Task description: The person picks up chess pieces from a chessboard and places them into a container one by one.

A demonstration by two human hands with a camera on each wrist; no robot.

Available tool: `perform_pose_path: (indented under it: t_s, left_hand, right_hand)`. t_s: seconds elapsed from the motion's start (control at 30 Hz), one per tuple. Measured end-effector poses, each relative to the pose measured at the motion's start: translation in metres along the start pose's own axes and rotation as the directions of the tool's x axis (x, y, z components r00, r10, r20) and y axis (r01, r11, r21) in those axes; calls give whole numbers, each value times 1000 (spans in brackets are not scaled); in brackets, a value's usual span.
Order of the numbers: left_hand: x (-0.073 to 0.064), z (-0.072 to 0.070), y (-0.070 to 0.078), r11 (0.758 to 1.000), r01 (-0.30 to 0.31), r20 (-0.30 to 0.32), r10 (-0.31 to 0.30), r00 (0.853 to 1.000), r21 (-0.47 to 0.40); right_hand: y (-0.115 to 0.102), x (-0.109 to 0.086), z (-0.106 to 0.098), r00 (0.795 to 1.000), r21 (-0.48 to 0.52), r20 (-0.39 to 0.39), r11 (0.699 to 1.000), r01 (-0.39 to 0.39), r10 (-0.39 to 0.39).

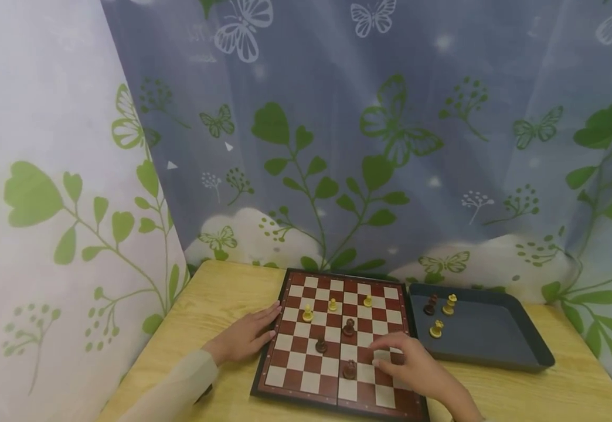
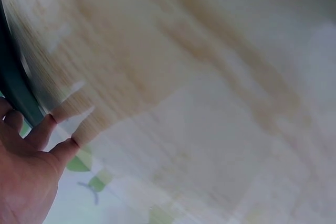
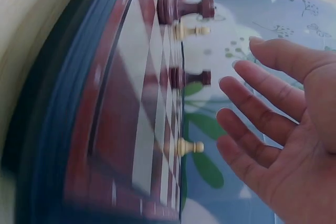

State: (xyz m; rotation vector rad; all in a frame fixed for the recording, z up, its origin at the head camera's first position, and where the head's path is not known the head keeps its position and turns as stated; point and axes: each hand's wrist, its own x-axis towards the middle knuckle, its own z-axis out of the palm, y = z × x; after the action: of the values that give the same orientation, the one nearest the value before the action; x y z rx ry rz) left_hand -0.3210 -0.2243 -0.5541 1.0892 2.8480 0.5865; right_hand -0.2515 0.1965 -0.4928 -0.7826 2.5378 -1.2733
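Note:
A brown-and-white chessboard (image 1: 313, 384) lies on the table. My left hand (image 1: 245, 334) rests beside its left edge, fingers extended and fingertips at the frame. Over the right part of the board hovers my right hand (image 1: 403, 360), its fingers loosely bent, with nothing between thumb and fingers; the right wrist view shows this hand (image 3: 283, 114) apart from the pieces. Nearest to it stands a dark rook (image 1: 350, 369). Two more dark pieces, one near the middle (image 1: 349, 327) and one lower left (image 1: 321, 345), are upright. Pale yellow pawns (image 1: 308, 313) stand farther back.
A dark grey tray (image 1: 496, 346) sits right of the board, holding a dark piece (image 1: 430, 305) and two yellow pieces (image 1: 449, 305) toward its left end. The wooden table (image 1: 227, 281) meets a patterned curtain (image 1: 306, 228) at the back and another at the left.

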Motion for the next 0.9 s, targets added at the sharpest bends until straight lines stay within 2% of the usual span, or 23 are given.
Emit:
perform_pose_path:
  t_s: [0.1,0.27,0.47,0.63,0.9]
  left_hand:
    - [-1,0,-1,1000,-3,0,3,1000,-1]
    - [-3,1,0,1000,-9,2,8,1000,9]
    - [-1,-3,1,1000,-10,-14,10,1000,3]
    - [-1,-2,1,1000,1,-4,-1,1000,6]
    - [0,-2,-1,1000,5,0,-5,1000,11]
  right_hand:
    - [-6,5,11,1000,9,2,1000,10,-10]
    - [-14,12,25,1000,6,9,1000,-16,16]
    - [-19,24,36,997,15,80,1000,-9,8]
    - [-18,28,43,992,22,125,999,-30,27]
    - [-14,30,45,993,16,117,1000,-5,3]
